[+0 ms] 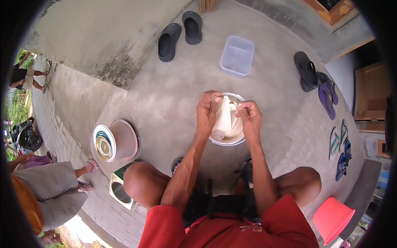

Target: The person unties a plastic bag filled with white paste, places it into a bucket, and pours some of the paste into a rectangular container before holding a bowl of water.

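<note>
A round white tub [228, 142] with a pale rim stands on the floor between my knees. Over its opening lies a soft cream-white bag [223, 120], bunched at the top; whether it is cloth or plastic I cannot tell. My left hand [208, 110] pinches the bag's upper left side near the tub's rim. On the other side, my right hand [250, 115] is closed on the bag's gathered upper edge, thumb and fingers pressed together. Something small and brownish shows at the bag's top. What the bag holds is mostly hidden.
Ahead sits a clear plastic container [237, 56]. Dark clogs [169, 41], more sandals [306, 71] and blue slippers [344, 161] lie around. To the left are a bucket with a lidded can [106, 143] and an open tin [121, 192]. A red bucket [333, 219] is at right; a seated person [53, 190] at left.
</note>
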`<action>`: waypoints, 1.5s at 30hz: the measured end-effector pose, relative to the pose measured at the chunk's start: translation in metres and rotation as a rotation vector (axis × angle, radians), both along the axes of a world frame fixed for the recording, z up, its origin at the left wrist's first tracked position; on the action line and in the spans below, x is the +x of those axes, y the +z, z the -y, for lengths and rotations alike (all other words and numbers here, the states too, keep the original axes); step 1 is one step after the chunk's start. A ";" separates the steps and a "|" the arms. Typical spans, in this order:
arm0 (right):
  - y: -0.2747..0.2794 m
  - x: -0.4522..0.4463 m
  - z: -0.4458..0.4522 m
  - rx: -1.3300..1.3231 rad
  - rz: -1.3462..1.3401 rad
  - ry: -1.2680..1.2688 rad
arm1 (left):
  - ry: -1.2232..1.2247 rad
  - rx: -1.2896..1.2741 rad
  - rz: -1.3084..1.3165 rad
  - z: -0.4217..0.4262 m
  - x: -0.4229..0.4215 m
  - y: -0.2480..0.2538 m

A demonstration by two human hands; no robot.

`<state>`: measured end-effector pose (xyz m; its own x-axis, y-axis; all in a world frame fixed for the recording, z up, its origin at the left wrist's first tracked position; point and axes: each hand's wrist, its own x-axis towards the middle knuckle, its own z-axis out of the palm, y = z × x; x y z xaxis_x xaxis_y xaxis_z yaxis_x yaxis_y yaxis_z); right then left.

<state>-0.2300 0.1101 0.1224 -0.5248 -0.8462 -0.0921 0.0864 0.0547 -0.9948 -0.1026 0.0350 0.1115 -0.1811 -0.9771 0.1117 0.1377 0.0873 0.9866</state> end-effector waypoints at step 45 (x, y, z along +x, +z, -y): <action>0.051 -0.037 -0.044 0.354 -0.957 0.285 | 0.043 -0.024 0.501 0.004 0.028 -0.016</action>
<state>-0.2671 0.1540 0.1731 -0.2951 -0.9554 -0.0104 -0.7865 0.2491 -0.5651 -0.0746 0.0314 0.0953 -0.1780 -0.9831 0.0435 -0.3566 0.1057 0.9283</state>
